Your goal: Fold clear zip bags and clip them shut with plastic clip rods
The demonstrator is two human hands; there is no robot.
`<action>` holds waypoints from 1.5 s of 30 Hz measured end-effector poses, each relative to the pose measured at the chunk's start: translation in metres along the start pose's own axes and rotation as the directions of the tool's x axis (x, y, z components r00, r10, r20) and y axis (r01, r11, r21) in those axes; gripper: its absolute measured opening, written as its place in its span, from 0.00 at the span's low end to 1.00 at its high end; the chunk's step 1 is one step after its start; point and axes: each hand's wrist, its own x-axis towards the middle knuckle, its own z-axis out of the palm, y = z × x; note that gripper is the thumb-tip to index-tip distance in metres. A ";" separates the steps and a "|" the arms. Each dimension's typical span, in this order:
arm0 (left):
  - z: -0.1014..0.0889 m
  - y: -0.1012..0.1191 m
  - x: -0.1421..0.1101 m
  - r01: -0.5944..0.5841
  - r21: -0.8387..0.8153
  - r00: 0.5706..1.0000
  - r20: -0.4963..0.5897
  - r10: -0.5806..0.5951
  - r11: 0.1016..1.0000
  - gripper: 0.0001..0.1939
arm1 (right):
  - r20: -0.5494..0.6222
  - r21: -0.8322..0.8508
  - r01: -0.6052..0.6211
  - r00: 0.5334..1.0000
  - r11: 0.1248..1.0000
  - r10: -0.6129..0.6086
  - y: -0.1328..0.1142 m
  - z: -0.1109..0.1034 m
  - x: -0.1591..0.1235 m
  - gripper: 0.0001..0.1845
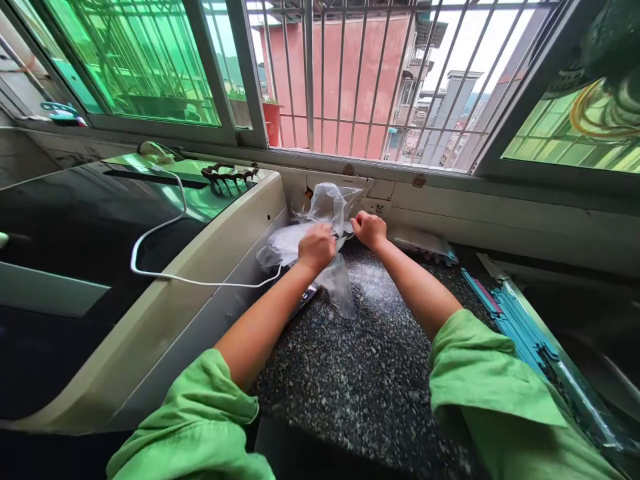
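Thin clear plastic bags point(330, 203) lie bunched at the back of the speckled dark counter point(360, 373), against the wall. My left hand point(317, 248) is closed on part of this plastic, slightly blurred, and a loose flap hangs below it onto the counter. To its right, my right hand point(370, 230) is curled with the fingers pressed together at the bags' right edge. Its fingertips are turned away, but it appears to pinch the plastic. Under my left forearm lies a dark phone point(304, 298), mostly hidden, with lit digits on its screen.
A white cable point(200, 283) runs from the washing machine point(250, 220) on the left toward the phone. On its lid sits a brown claw clip point(230, 177). Teal strips point(515, 327) lie beside the sink point(590, 313) at right. A flat plastic packet point(423, 243) rests by the wall.
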 end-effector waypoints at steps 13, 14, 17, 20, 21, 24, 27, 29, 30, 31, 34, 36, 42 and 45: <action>0.012 -0.064 0.038 -0.033 -0.379 0.728 -0.643 -0.237 0.925 0.12 | -0.252 0.044 0.095 0.964 0.994 -0.081 -0.020 -0.009 0.020 0.18; 0.011 -0.066 0.039 -0.039 -0.429 0.689 -0.666 -0.287 0.902 0.11 | -0.316 0.051 0.137 0.942 0.989 -0.114 -0.012 -0.016 0.017 0.17; 0.006 -0.059 0.037 -0.057 -0.536 0.652 -0.659 -0.375 0.842 0.08 | -0.499 0.070 0.288 0.839 0.955 -0.217 0.017 -0.041 0.001 0.16; -0.001 -0.039 0.026 -0.115 -0.581 0.682 -0.636 -0.362 0.805 0.08 | -0.650 0.021 0.410 0.698 0.912 -0.299 0.053 -0.067 -0.030 0.17; -0.004 -0.030 0.021 -0.148 -0.587 0.700 -0.631 -0.335 0.796 0.08 | -0.671 -0.012 0.435 0.664 0.901 -0.329 0.066 -0.075 -0.043 0.17; -0.010 0.000 -0.004 -0.302 -0.588 0.753 -0.629 -0.190 0.751 0.11 | -0.696 -0.046 0.479 0.614 0.877 -0.372 0.101 -0.089 -0.091 0.15; -0.006 0.034 -0.037 -0.419 -0.686 0.822 -0.565 -0.073 0.594 0.15 | -0.666 -0.010 0.486 0.649 0.874 -0.368 0.128 -0.090 -0.138 0.12; 0.003 0.055 -0.061 -0.457 -0.747 0.844 -0.536 -0.029 0.483 0.17 | -0.659 -0.033 0.464 0.656 0.885 -0.368 0.144 -0.087 -0.164 0.10; 0.008 0.064 -0.072 -0.471 -0.762 0.850 -0.527 -0.002 0.445 0.18 | -0.659 -0.055 0.456 0.652 0.889 -0.375 0.150 -0.085 -0.174 0.09; 0.014 0.072 -0.080 -0.480 -0.767 0.856 -0.516 0.036 0.425 0.20 | -0.663 -0.075 0.451 0.644 0.889 -0.383 0.157 -0.083 -0.183 0.08; 0.029 0.089 -0.094 -0.397 -0.814 0.905 -0.423 0.035 0.425 0.18 | -0.684 -0.077 0.458 0.622 0.886 -0.381 0.175 -0.076 -0.200 0.07; 0.036 0.094 -0.096 -0.337 -0.827 0.932 -0.360 0.037 0.450 0.21 | -0.683 -0.025 0.449 0.645 0.893 -0.343 0.185 -0.069 -0.208 0.07; 0.044 0.090 -0.104 -0.494 -0.682 0.870 -0.390 0.303 0.540 0.06 | -0.594 0.183 0.375 0.779 0.909 -0.202 0.197 -0.047 -0.222 0.08; 0.044 0.085 -0.111 -0.566 -0.604 0.824 -0.436 0.362 0.561 0.08 | -0.553 0.403 0.218 0.832 0.889 0.046 0.196 -0.046 -0.228 0.10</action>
